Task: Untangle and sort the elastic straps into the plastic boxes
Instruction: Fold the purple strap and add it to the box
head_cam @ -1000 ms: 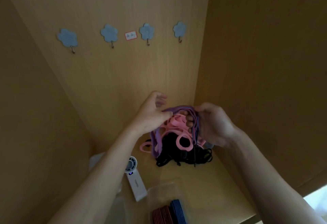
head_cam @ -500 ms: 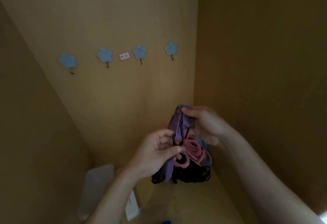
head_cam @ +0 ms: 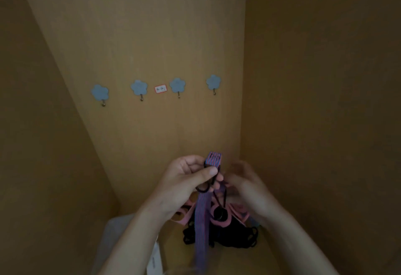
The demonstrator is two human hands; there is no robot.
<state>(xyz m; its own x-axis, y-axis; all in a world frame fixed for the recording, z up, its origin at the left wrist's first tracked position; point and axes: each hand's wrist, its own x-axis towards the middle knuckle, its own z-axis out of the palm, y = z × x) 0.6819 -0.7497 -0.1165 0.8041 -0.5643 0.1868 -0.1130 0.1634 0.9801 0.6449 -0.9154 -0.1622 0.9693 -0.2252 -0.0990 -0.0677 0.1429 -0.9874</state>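
In the back right corner of a wooden cubby, low in the view, both hands work over a tangle of elastic straps. The left hand (head_cam: 186, 179) pinches the purple strap (head_cam: 202, 220) between thumb and curled fingers just below its folded top, which sticks up above the thumb. From there the strap hangs straight down in front of the heap and smears into blur before the bottom edge cuts it off. A thin black loop (head_cam: 204, 189) dangles from the same grip, beside the strap.

The right hand (head_cam: 245, 185) is just to the right of the strap but motion-blurred. Its fingers point toward the bundle, and I cannot tell whether they grip anything.

Below the hands, pink straps (head_cam: 219, 222) curl out on either side of the purple one, partly hidden by the left wrist and the right palm. Under them the black straps (head_cam: 236, 236) lie in a dark heap on the shelf floor (head_cam: 269, 257), near the right wall. Single strands cannot be picked out in the dim light.

At lower left a translucent plastic box (head_cam: 115, 231) shows pale behind the left forearm, which covers most of it. A white object (head_cam: 154, 260) beside the forearm is cut off by the frame edge.

On the back wall (head_cam: 152, 36) four blue flower-shaped hooks (head_cam: 139, 87) hang in a row, with a small red-bordered label (head_cam: 160, 88) between the second and third. Its writing is too small to read.
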